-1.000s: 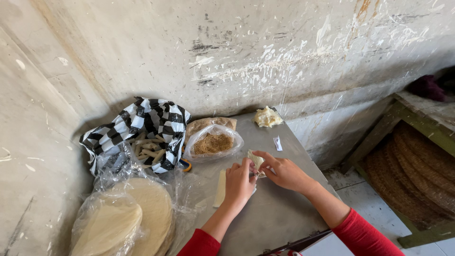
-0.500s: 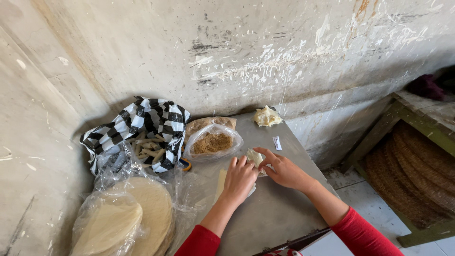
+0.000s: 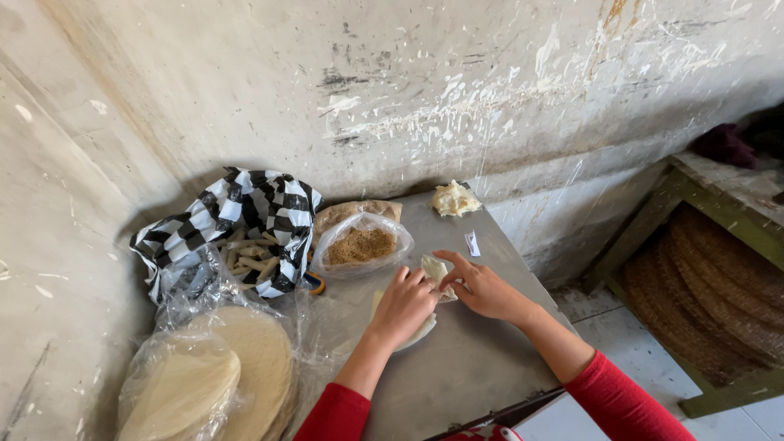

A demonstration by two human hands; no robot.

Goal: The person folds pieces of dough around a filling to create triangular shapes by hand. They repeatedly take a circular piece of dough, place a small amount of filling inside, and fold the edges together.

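Hands at centre of a grey bench (image 3: 457, 384), both busy on one pale wrapper sheet (image 3: 431, 269). Left hand (image 3: 404, 306) palm down, pressing flat on the sheet's lower part, fingers together, grip not closed around anything. Right hand (image 3: 482, 287) at 3 o'clock of the left, fingertips pinched on the sheet's folded upper edge. Red sleeves on both forearms.

At 11 o'clock of the hands, clear plastic bag (image 3: 363, 243) of brown crumbly filling, mouth open. Further toward 10 o'clock, black-and-white checked bag (image 3: 261, 208) holding pale rolled sticks (image 3: 249, 260). At 8 o'clock, stack of round pale wrappers (image 3: 220, 380) under clear plastic, near the bench's edge. At 1 o'clock, against the stained wall (image 3: 408, 90), small yellowish crumpled lump (image 3: 454, 198); just beside the right hand, at 12 o'clock, small white scrap (image 3: 472, 243). At 3 o'clock, well apart and lower, woven mats (image 3: 719, 302) stacked in a green wooden frame.
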